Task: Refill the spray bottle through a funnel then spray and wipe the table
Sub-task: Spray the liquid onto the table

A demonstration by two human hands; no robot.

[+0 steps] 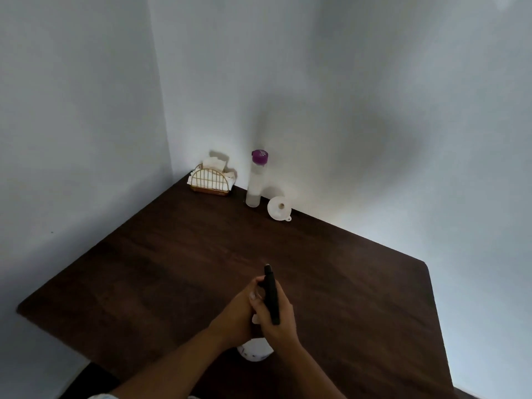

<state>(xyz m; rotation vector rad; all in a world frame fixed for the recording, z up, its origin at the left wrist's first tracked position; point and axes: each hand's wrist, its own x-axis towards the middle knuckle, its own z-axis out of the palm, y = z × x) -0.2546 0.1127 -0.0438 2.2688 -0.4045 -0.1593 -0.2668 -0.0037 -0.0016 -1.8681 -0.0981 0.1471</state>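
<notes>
A white spray bottle (255, 352) stands near the front of the dark wooden table (172, 269), mostly hidden by my hands. My left hand (237, 312) grips its neck from the left. My right hand (277, 318) is curled round the black spray head (271, 293), whose nozzle points away from me. At the back, by the wall, a white funnel (278, 208) lies on its side. Just left of it stands a clear water bottle (255, 182) with a purple cap.
A gold wire holder (209, 181) with white napkins sits in the back corner of the table. Walls close the table on the left and the back. The table's right edge and front corner drop off to the floor.
</notes>
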